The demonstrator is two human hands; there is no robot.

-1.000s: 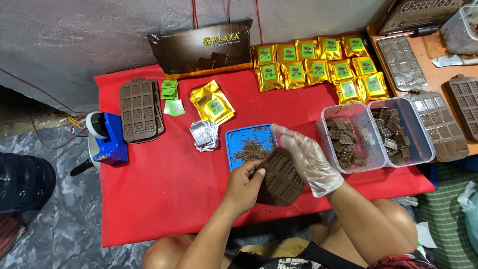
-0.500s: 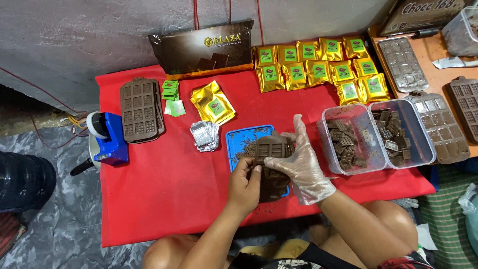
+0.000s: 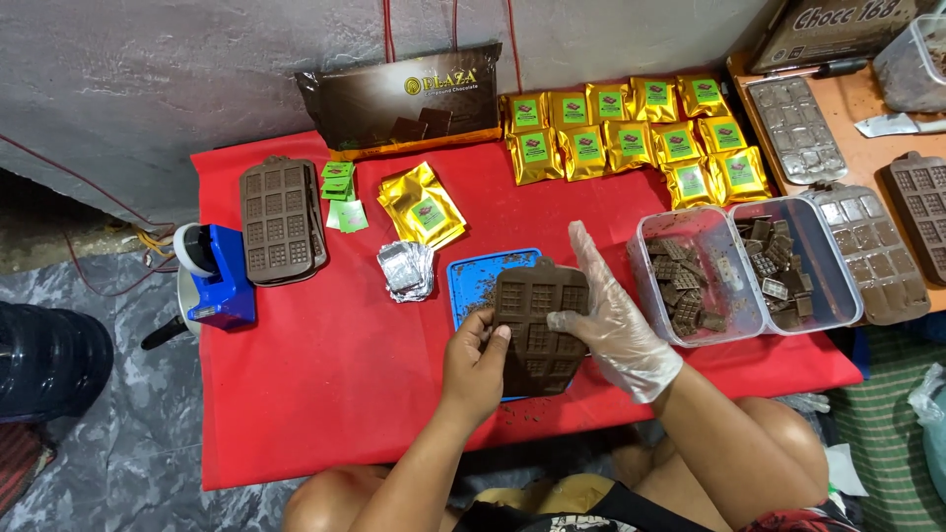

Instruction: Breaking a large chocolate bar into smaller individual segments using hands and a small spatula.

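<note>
A brown chocolate-bar mould (image 3: 537,325) is held over a blue tray (image 3: 471,280) on the red tablecloth (image 3: 325,384). My left hand (image 3: 475,363), bare, grips the mould's left edge. My right hand (image 3: 611,320), in a clear plastic glove, touches the mould's right side with the index finger pointing up. Chocolate crumbs lie on the tray.
Two clear tubs (image 3: 690,281) (image 3: 793,261) of chocolate pieces stand to the right. Gold pouches (image 3: 631,133), loose gold pouches (image 3: 424,207), foil squares (image 3: 406,268), green labels (image 3: 340,195), another brown mould (image 3: 283,219), a blue tape dispenser (image 3: 219,276) and a dark chocolate bag (image 3: 409,94) surround them. More moulds (image 3: 872,251) lie far right.
The mould has been lifted and turned from low at the table's front edge to flat over the blue tray. My right hand has shifted to its right side.
</note>
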